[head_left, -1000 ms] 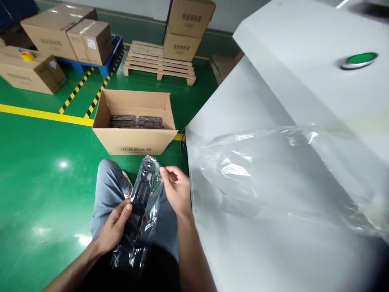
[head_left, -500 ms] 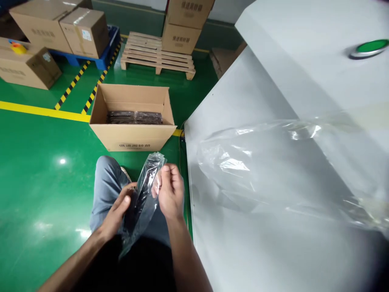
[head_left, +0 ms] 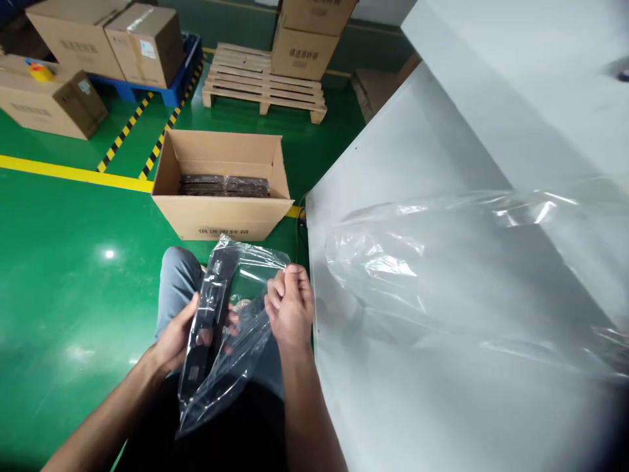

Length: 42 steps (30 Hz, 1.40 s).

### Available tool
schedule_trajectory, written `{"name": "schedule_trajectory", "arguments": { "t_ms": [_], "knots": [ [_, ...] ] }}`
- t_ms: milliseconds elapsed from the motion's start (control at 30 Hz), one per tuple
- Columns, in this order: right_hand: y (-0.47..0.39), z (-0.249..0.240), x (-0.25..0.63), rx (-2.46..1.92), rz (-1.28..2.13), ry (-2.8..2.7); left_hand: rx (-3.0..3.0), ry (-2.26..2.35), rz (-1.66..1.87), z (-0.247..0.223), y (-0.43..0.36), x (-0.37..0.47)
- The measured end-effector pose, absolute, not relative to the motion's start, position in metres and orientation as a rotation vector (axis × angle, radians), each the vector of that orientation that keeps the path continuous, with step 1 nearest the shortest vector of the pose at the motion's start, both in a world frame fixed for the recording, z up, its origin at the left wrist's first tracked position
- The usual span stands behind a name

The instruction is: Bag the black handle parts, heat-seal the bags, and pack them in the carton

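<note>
A long black part (head_left: 212, 311) lies inside a clear plastic bag (head_left: 246, 347), tilted, above my lap. My left hand (head_left: 177, 334) is wrapped round the part through the film, its fingertips showing behind the bag. On the other side, my right hand (head_left: 291, 305) pinches the loose edge of the bag and holds it away from the part. Beyond my hands stands an open cardboard box (head_left: 221, 218) with several dark wrapped parts (head_left: 223, 185) inside.
At the right is a large light-grey machine panel (head_left: 373, 406) with clear plastic film (head_left: 393, 262) over it. A wooden pallet (head_left: 263, 85) bears stacked cartons (head_left: 304, 52). More cartons (head_left: 78, 49) stand at the back left, by a blue pallet (head_left: 171, 95).
My right hand has drawn the bag's edge out to the right, so the film is spread wide. The black part now shows more clearly and has turned more upright in my left hand.
</note>
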State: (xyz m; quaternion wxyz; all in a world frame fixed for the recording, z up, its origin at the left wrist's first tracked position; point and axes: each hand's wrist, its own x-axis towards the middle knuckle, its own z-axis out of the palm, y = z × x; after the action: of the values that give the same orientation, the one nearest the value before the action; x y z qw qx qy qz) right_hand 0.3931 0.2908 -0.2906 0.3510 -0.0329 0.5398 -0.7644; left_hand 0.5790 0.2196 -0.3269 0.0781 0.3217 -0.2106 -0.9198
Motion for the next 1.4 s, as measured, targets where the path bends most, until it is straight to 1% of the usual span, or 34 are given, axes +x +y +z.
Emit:
{"name": "schedule_trajectory", "arguments": {
  "t_ms": [100, 233, 333, 567, 667, 800, 900, 1000, 1067, 1167, 1267, 1400],
  "knots": [
    [0.29, -0.288, 0.399, -0.101, -1.954, 1.393, 1.016, -0.713, -2.697, -0.329, 0.218, 0.571],
    [0.292, -0.284, 0.394, -0.16, -1.933, 1.45, 1.179, -0.907, -2.533, -0.327, 0.221, 0.563],
    [0.293, -0.282, 0.387, -0.122, -1.958, 1.485, 1.249, -0.957, -2.498, -0.322, 0.219, 0.563],
    [0.295, -0.274, 0.39, -0.167, -1.954, 1.449, 1.081, -1.109, -2.428, -0.316, 0.213, 0.564],
    [0.298, -0.274, 0.386, -0.16, -1.971, 1.456, 1.149, -1.013, -2.465, -0.314, 0.212, 0.566],
    [0.299, -0.281, 0.373, -0.083, -1.964, 1.43, 1.09, -0.932, -2.54, -0.311, 0.209, 0.57],
    [0.3, -0.291, 0.367, -0.039, -1.962, 1.45, 1.188, -0.961, -2.443, -0.311, 0.206, 0.567],
    [0.305, -0.304, 0.38, -0.038, -1.966, 1.598, 1.254, -0.975, -2.306, -0.313, 0.202, 0.563],
    [0.31, -0.313, 0.403, -0.07, -1.867, 1.749, 1.26, -1.005, -2.228, -0.317, 0.2, 0.561],
    [0.317, -0.322, 0.444, -0.189, -1.579, 1.82, 1.275, -1.083, -2.119, -0.326, 0.196, 0.559],
    [0.324, -0.324, 0.466, -0.27, -1.423, 1.654, 1.362, -1.129, -2.076, -0.331, 0.191, 0.559],
    [0.337, -0.319, 0.45, -0.32, -1.374, 1.385, 1.394, -0.992, -2.121, -0.324, 0.18, 0.559]
  ]
}}
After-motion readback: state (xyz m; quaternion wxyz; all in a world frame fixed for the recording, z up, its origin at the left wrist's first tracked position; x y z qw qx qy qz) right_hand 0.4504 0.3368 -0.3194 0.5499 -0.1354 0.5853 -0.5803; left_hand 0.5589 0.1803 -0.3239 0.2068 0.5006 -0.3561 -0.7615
